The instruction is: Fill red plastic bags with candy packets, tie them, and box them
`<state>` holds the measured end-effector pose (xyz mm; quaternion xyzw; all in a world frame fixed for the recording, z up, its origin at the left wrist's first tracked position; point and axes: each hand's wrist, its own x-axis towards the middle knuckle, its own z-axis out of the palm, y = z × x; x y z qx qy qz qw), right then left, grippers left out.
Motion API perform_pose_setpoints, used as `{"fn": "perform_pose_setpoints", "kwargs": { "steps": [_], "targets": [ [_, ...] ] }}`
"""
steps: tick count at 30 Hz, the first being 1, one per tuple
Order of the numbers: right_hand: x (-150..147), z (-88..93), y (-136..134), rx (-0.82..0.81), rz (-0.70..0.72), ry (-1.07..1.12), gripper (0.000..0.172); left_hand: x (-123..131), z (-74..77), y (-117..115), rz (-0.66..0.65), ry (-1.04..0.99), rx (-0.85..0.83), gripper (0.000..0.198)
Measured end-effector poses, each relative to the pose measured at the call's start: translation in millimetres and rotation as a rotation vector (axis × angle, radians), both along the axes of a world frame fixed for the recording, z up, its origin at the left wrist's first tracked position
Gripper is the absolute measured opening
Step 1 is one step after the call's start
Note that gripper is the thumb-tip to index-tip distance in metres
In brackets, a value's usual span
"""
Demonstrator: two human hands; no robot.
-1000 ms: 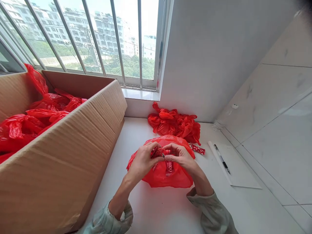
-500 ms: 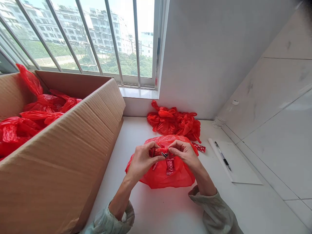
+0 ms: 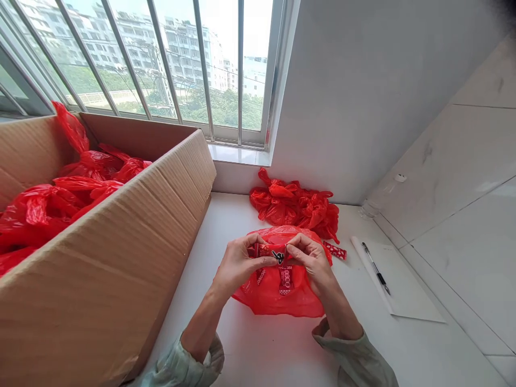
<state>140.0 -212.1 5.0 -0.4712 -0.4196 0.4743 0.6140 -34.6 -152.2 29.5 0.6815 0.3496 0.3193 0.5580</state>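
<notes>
Between my two hands is a small red wrapped candy with a black and white character on its wrapper. My left hand pinches it from the left, thumb along its lower edge. At its right end, my right hand grips the wrapper between thumb and fingertips. Beneath both hands a red plastic bag lies spread on the white table. Inside that bag, a dark red wrapped candy with a dotted edge shows, and part of another lies left of it.
A large cardboard box holding red plastic bags stands at left. More red bags lie by the wall. A dotted red packet, a pen on white paper, and a clear bottle are at right.
The candy has turned so more of its printed face shows, and my right hand has closed further over its right end. The whole view has shifted slightly.
</notes>
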Motion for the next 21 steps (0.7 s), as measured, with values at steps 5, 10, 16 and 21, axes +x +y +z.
{"fn": "perform_pose_setpoints", "kwargs": {
  "steps": [5, 10, 16, 21],
  "targets": [
    [8.0, 4.7, -3.2, 0.029, 0.028, -0.305, 0.019, -2.6, 0.8, -1.1, -0.086, 0.097, 0.02, 0.026],
    [3.9, 15.7, -9.4, 0.058, 0.046, -0.468, 0.018, 0.3, -0.7, -2.7, -0.174, 0.117, -0.021, 0.019],
    [4.2, 14.1, -7.8, 0.041, -0.019, -0.452, 0.018, 5.0, -3.8, -2.9, -0.122, 0.067, -0.022, 0.02],
    [6.6, 12.1, -6.9, 0.025, -0.01, -0.464, 0.019, 5.8, -5.6, -1.0, -0.174, 0.089, -0.035, 0.024]
  ]
}}
